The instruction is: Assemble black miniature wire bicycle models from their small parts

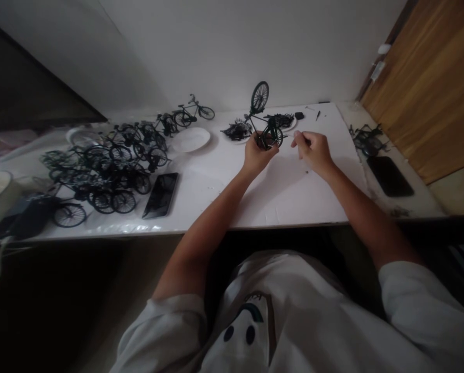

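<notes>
My left hand [258, 154] is closed around the lower end of a black model bicycle [269, 124], which is tilted up with one wheel high in the air. The other wheel sits by my left fingers. Just to the right, my right hand [313, 147] pinches a thin screwdriver-like tool [289, 136], its narrow tip pointing left at that lower wheel. I cannot tell whether the tip touches the bicycle. Behind the hands lie a heap of small black parts [236, 130] and a second heap of black parts [282, 120] on a white plate.
Many finished-looking model bicycles [111, 166] crowd the table's left side. Near them are a white plate [192, 140] and a phone [160, 195]. At the right lie another dark phone [390, 176] and more black parts [368, 139]. A small black block [299, 115] sits at the back.
</notes>
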A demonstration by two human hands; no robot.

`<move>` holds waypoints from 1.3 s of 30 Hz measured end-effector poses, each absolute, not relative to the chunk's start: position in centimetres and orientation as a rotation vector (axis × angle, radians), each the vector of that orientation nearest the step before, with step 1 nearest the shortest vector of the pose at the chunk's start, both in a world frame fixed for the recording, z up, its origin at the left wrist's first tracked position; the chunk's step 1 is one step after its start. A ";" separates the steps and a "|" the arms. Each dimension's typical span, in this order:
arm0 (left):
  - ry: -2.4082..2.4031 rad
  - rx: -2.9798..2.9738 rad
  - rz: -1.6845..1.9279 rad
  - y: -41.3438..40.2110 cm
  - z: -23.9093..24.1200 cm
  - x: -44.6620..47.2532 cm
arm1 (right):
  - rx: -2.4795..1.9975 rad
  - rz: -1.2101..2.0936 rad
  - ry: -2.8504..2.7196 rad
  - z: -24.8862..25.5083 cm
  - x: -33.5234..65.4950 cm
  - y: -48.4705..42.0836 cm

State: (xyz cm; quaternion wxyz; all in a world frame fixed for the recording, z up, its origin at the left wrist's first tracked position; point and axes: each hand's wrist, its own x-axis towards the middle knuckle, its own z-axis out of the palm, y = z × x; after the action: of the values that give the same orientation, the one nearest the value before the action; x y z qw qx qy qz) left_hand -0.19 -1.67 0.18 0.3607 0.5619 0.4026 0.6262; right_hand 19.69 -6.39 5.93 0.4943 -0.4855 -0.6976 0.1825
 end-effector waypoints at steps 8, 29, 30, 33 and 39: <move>0.872 1.259 1.504 -1.9 0.5 -0.2 | -1.076 0.340 -1.548 7.6 24.8 -3.5; 0.722 1.387 1.309 -3.9 0.9 0.4 | -1.167 1.207 -1.466 8.1 22.2 -5.1; 0.718 1.384 1.304 -4.0 0.9 0.4 | -1.173 1.190 -1.469 8.0 22.2 -5.1; 0.706 1.375 1.276 -4.1 1.0 0.4 | -1.170 1.132 -1.497 7.8 22.1 -4.9; 0.709 1.373 1.203 -4.4 1.4 0.3 | -1.131 1.063 -1.520 7.1 22.1 -4.5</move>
State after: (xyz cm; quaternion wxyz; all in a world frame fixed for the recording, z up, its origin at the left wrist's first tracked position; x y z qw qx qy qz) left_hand 0.30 -4.40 1.38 0.5578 0.5821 0.3003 0.5097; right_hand 22.10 -4.48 7.10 0.4657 -0.4607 -0.6193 0.4330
